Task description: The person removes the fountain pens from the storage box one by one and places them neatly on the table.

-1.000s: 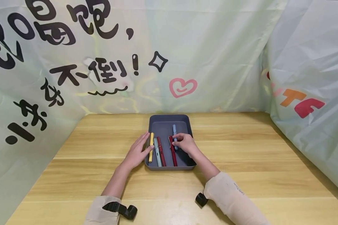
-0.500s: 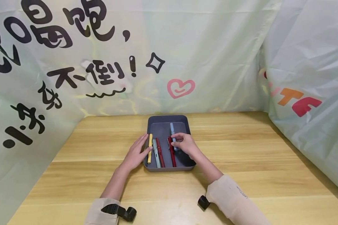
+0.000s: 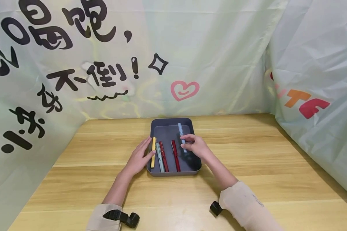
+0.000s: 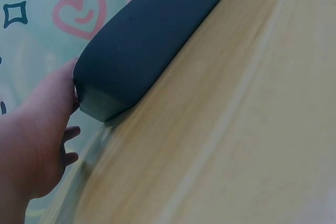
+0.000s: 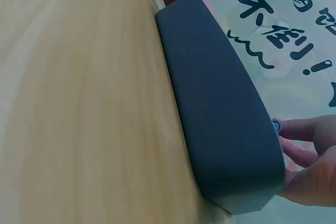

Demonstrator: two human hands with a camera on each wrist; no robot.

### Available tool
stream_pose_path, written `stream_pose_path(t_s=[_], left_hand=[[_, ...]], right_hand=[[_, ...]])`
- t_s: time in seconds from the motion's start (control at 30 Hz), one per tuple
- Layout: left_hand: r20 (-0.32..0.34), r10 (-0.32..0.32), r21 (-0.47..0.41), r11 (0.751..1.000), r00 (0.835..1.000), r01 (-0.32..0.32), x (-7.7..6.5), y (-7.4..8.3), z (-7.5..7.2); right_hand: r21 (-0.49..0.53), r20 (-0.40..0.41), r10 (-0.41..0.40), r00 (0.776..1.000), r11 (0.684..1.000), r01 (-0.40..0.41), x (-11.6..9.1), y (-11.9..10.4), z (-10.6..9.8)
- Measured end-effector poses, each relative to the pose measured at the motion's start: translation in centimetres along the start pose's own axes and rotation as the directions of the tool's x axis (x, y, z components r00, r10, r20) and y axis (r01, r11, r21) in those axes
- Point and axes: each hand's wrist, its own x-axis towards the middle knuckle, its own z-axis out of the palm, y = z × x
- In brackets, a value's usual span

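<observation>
Your right hand (image 3: 199, 148) pinched the blue pen (image 3: 180, 129) over the right side of the tray (image 3: 171, 121), apart from the nearer red pen (image 3: 176, 156); its length ran away from you, far end leaning left. Your left hand (image 3: 138, 158), fingers extended, lay at the opposite edge.

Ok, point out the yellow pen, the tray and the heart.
Yellow pen (image 3: 152, 161): head view, its near half.
Tray (image 3: 166, 132): head view, bare floor near its far end.
Heart (image 3: 183, 93): head view, the smile inside it.
</observation>
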Motion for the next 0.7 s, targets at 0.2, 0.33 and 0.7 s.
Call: stream_pose_path(t_s=[0.2, 0.33, 0.7], left_hand=[[-0.008, -0.003, -0.01, 1.0, 1.0, 0.003, 0.0, 0.0, 0.0], [-0.006, -0.004, -0.013, 1.0, 1.0, 0.004, 0.0, 0.0, 0.0], [-0.003, 0.014, -0.01, 1.0, 1.0, -0.014, 0.1, -0.1, 0.0]], right_hand=[[0.032, 0.0, 0.004, 1.0, 0.999, -0.004, -0.6, -0.1, -1.2], [0.061, -0.002, 0.011, 1.0, 0.998, -0.011, -0.8, 0.0, -2.1], [0.162, 0.008, 0.041, 0.999, 0.986, -0.042, -1.0, 0.8, -4.5]])
